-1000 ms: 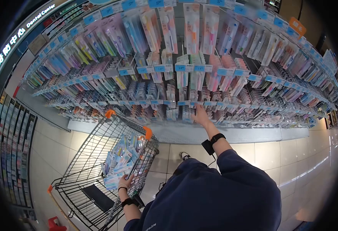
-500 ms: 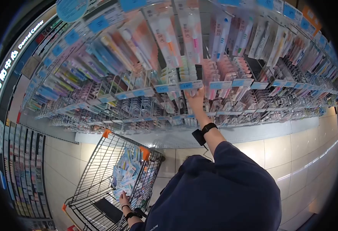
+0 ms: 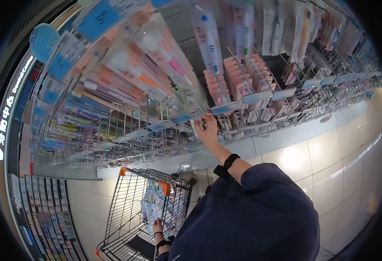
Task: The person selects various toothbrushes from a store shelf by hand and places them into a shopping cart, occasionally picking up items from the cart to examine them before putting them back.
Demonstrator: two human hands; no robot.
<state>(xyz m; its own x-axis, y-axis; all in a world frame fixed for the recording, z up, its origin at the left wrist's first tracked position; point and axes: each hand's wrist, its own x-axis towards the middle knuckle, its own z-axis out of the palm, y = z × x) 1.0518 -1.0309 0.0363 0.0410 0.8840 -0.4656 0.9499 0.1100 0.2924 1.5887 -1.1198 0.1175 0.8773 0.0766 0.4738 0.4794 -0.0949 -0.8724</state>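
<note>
My right hand [image 3: 208, 131] is raised to the rack, just below a price-label strip [image 3: 188, 115]. Its thumb and fingers pinch the lower end of a pale toothbrush pack [image 3: 195, 127], mostly hidden behind the hand and strip. Low over the shopping cart [image 3: 112, 217], my left hand [image 3: 157, 228] is closed at the edge of a blue-and-white packet [image 3: 151, 227]. Several similar packets [image 3: 153, 202] lie heaped in the cart beyond it. Larger toothbrush packs with pink and orange handles [image 3: 165, 56] hang above and left of my right hand.
Rows of hanging packs on metal pegs [image 3: 146, 108] run along the rack on both sides. Pink packs [image 3: 239, 74] hang right of my hand. A second display [image 3: 47, 213] stands at the far left. Tiled floor [image 3: 282, 161] lies below the rack.
The view has turned and come closer to the rack. My right hand has shifted left along the label strips. My left hand stays at the packets in the cart.
</note>
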